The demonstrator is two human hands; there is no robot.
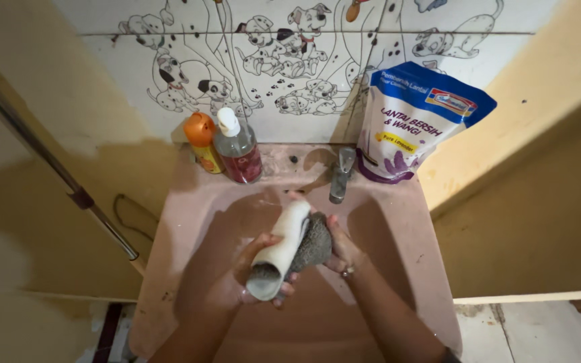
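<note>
Left hand [258,269] wrapped around white cup [280,250], cup tilted, mouth toward camera, over middle of pink sink [183,222]. Right hand [339,247] pressing grey sponge [314,243] against cup side, fingers closed on it. Metal tap [341,175] at sink back rim, just beyond cup. Orange bottle [203,142] and clear pump bottle [237,148] on rim left of tap; blue-white refill pouch [415,121] right of tap.
</note>
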